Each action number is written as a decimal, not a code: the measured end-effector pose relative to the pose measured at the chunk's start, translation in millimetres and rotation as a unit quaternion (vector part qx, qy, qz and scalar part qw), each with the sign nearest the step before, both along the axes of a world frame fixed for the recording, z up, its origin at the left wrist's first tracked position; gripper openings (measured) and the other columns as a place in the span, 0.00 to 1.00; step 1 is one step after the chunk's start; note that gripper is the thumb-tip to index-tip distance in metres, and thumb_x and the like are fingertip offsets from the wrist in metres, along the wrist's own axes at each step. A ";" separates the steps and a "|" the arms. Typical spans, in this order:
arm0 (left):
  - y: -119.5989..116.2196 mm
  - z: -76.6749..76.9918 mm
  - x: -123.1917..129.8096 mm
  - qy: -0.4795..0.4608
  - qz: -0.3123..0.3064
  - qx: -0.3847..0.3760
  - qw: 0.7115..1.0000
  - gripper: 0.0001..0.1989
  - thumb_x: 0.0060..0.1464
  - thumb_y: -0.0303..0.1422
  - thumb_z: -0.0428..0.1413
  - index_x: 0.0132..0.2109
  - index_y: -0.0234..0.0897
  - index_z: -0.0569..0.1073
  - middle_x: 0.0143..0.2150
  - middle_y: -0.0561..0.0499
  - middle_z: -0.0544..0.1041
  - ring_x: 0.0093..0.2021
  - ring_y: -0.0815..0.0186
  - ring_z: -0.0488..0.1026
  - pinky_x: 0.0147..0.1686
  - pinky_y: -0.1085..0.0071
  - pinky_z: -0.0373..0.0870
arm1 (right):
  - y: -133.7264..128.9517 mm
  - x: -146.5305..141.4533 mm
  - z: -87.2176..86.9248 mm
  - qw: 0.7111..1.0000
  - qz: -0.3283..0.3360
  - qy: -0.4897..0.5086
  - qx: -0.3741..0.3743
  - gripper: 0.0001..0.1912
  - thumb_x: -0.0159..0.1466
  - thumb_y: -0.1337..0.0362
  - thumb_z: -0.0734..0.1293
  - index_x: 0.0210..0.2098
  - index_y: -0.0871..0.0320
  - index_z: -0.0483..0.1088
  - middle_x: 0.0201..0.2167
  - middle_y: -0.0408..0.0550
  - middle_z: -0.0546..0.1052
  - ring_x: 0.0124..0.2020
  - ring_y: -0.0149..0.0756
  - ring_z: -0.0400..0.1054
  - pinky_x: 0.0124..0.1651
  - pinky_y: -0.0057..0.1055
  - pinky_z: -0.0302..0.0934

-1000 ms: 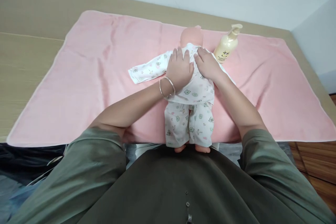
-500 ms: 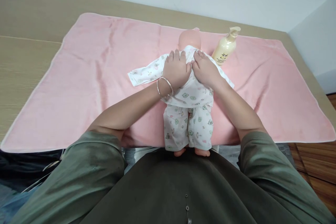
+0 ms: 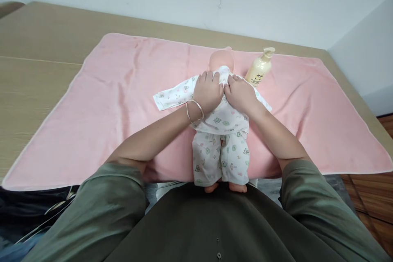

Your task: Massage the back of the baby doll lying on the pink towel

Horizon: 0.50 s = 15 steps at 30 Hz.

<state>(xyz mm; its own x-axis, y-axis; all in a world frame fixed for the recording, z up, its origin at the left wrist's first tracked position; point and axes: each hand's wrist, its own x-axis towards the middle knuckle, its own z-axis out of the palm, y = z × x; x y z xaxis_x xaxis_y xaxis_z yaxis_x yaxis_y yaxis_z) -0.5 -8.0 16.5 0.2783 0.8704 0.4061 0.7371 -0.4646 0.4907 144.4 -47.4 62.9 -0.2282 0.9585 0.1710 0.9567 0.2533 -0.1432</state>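
Observation:
A baby doll (image 3: 221, 125) in white printed pyjamas lies on a pink blanket (image 3: 98, 102), its head (image 3: 221, 59) away from me and its bare feet over the near edge. My left hand (image 3: 208, 92), with a bangle (image 3: 195, 112) on the wrist, rests flat on the left side of the doll's upper back. Opposite it, my right hand (image 3: 241, 93) lies on the right side, fingers stretched out. The two thumbs nearly meet at the middle. Neither hand grips anything; the cloth under the palms is hidden.
A pale yellow pump bottle (image 3: 259, 67) stands on the blanket to the right of the doll's head. Under the blanket is a wooden table (image 3: 55, 32), with a white wall (image 3: 172, 4) behind it. Dark bags (image 3: 27, 208) lie below the table's near left edge.
The whole view has tilted up a little, so everything sits lower in the picture. Both hands stay on the doll's upper back, with only slight movement of the fingers.

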 end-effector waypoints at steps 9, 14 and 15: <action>-11.9 4.7 4.8 0.013 0.001 0.011 1.000 0.24 0.63 0.34 0.49 0.62 0.30 0.72 0.65 0.29 0.74 0.69 0.37 0.67 0.70 0.39 0.60 | 22.2 11.9 -7.7 0.999 0.001 0.038 -0.004 0.25 0.76 0.61 0.53 0.64 0.71 0.68 0.66 0.71 0.73 0.69 0.61 0.65 0.70 0.57 0.60; 9.1 9.6 -2.5 0.005 -0.008 -0.022 1.000 0.24 0.59 0.35 0.49 0.59 0.35 0.75 0.59 0.35 0.79 0.62 0.42 0.73 0.66 0.44 0.66 | -4.6 -0.7 5.8 0.999 -0.038 -0.018 -0.014 0.22 0.77 0.60 0.54 0.55 0.65 0.74 0.53 0.69 0.81 0.53 0.61 0.77 0.54 0.53 0.72; 10.2 8.2 -2.6 -0.005 -0.006 -0.020 1.000 0.24 0.58 0.35 0.49 0.59 0.36 0.75 0.59 0.36 0.79 0.62 0.43 0.73 0.67 0.44 0.66 | -4.3 -1.1 6.0 0.999 -0.039 -0.015 -0.018 0.22 0.77 0.60 0.54 0.56 0.65 0.74 0.54 0.69 0.80 0.53 0.61 0.76 0.54 0.53 0.72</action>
